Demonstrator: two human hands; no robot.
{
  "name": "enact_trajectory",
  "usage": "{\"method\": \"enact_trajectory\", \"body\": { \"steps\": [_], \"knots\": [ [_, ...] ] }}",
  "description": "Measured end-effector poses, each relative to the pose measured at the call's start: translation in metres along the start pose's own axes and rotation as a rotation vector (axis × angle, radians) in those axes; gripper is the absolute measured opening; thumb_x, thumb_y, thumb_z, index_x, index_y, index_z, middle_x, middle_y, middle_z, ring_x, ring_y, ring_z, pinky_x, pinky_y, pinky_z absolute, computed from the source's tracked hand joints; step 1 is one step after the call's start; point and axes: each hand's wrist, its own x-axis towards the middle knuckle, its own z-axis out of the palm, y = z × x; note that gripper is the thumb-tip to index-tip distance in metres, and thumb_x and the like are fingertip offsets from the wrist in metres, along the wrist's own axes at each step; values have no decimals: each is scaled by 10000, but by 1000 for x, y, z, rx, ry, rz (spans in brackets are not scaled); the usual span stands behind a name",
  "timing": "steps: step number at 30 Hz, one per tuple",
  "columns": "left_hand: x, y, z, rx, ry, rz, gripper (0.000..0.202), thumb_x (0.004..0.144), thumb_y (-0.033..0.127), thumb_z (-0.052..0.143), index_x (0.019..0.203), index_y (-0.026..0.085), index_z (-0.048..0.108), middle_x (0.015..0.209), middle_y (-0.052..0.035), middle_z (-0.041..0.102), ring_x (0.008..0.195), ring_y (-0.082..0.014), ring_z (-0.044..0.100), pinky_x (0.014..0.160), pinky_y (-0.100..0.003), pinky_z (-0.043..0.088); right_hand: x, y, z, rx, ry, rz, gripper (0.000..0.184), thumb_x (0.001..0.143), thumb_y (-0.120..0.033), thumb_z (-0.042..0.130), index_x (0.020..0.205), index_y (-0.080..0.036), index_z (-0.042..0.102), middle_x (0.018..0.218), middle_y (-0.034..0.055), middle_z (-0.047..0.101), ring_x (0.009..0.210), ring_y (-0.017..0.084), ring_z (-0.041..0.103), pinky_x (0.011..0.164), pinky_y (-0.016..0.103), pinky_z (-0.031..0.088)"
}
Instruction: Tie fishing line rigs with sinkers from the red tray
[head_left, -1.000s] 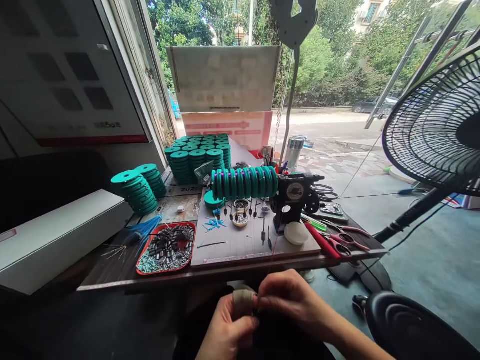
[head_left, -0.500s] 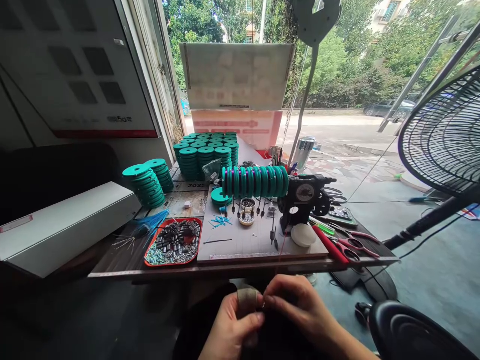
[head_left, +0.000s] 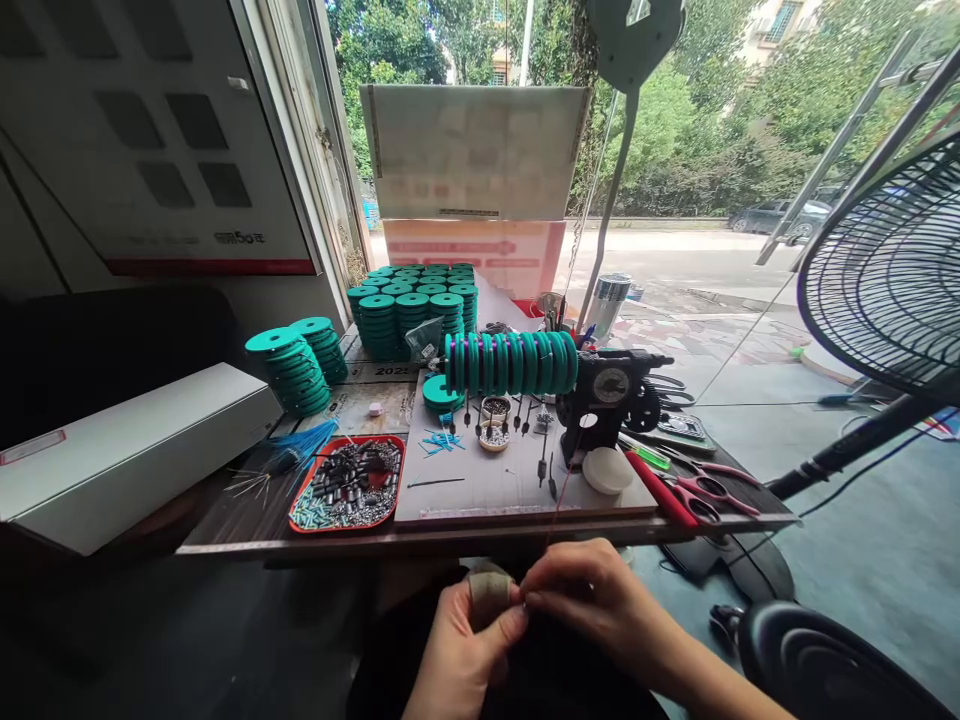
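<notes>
My left hand (head_left: pixel 476 640), with a tan wrap around one finger, pinches thumb and finger together just past the table's front edge. Fingertip to fingertip with it, my right hand (head_left: pixel 592 600) is also closed in a pinch. A thin red fishing line (head_left: pixel 559 510) comes down over the table edge to my right fingers. Something tiny and shiny shows between the fingertips, too small to name. Beyond the hands, a row of green foam spools (head_left: pixel 511 363) sits on the shaft of a black winding machine (head_left: pixel 609 385). Dark weights (head_left: pixel 542 470) hang below or lie in front of it.
An orange-rimmed tray (head_left: pixel 400 480) of small metal parts stands left on the table. Scissors (head_left: pixel 705 487) and pliers lie at the right edge. Stacked green spools (head_left: pixel 397 318) fill the back; a white box (head_left: pixel 142 440) is at left, a fan (head_left: pixel 885 270) at right.
Both hands have shifted slightly up and left, still pinched together. One hanging weight in front of the machine has swung a little to the left.
</notes>
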Motion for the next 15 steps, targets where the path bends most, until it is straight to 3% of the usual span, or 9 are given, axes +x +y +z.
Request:
{"method": "enact_trajectory", "body": {
  "steps": [4,8,15],
  "knots": [
    [0,2,2,48,22,18,373,533,424,829,676,127,655,573,26,494,497,-43,334,426,-153,200,-2,-3,-3,-87,32,-36,297,805,-416,558,843,-164,708,680,26,669,579,67,541,556,150,385],
    [0,3,2,73,48,-4,448,484,498,829,664,127,654,535,47,461,460,-31,291,402,-149,166,-2,-2,-3,-205,55,-99,234,817,-328,550,761,-144,683,630,20,635,556,56,519,536,135,381],
    [-1,4,0,144,80,34,405,469,462,848,656,145,679,573,44,474,475,-35,324,401,-144,193,-1,1,1,-301,40,-144,259,860,-306,487,733,-149,650,656,22,638,601,66,559,571,131,405]
  ]
}}
